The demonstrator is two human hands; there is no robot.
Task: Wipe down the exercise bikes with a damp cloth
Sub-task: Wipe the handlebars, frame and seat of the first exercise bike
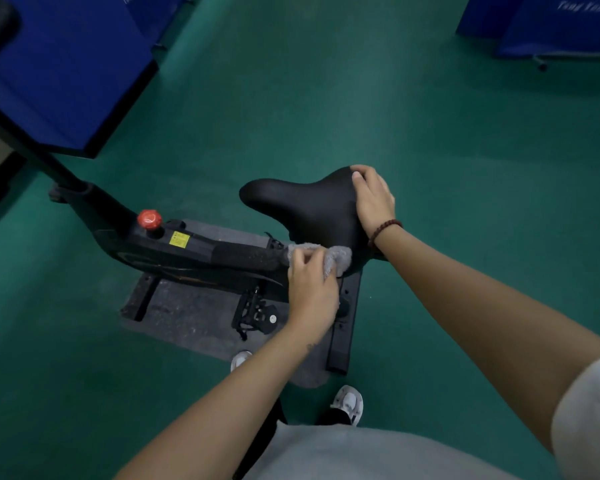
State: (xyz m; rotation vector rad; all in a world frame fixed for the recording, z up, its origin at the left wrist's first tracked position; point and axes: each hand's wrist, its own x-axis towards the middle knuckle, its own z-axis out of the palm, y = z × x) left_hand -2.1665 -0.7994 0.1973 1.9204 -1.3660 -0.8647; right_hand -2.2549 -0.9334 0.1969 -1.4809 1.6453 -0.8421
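Observation:
A black exercise bike (187, 251) stands on a dark mat on the green floor, its black saddle (302, 206) pointing left. My left hand (312, 285) grips a grey cloth (336, 259) and presses it against the frame just below the saddle, where the seat post meets the main beam. My right hand (373, 199) rests on the wide rear end of the saddle, fingers curved over its edge. A bead bracelet circles the right wrist.
A red knob (149, 219) and a yellow label (178, 240) sit on the frame. A pedal (257, 315) hangs below my left hand. Blue table-tennis tables (70, 71) stand at the left and far right. My white shoes (349, 401) are beside the mat (187, 317).

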